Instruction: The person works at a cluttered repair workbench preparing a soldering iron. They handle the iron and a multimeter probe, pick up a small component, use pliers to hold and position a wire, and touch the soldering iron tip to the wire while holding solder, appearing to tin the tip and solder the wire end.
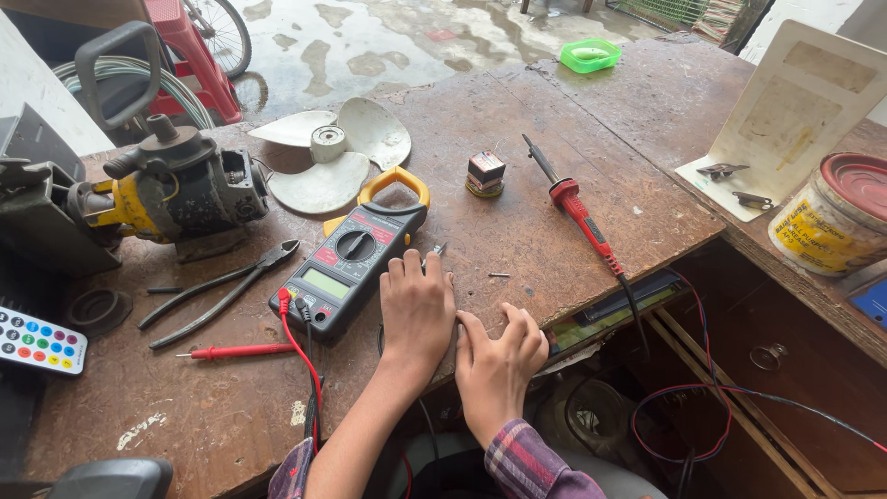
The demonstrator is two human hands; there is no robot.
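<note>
My left hand (418, 310) lies flat, palm down, on the brown workbench (517, 231), its fingers beside a black clamp meter (356, 263) with a yellow jaw. My right hand (499, 356) rests at the bench's front edge with fingers curled; I see nothing in it. A red test probe (236, 351) lies left of the meter, its red lead running past my left forearm. A red-handled soldering iron (577, 208) lies to the right of my hands. A small screw (437, 249) sits just beyond my left fingertips.
Black pliers (222, 288), a yellow and black motor (171, 189), a white fan blade (337, 152), a small transformer (485, 174), a remote control (37, 340), a paint tin (836, 222) and a green dish (589, 55) sit about. An open drawer with wires (684, 407) is at right.
</note>
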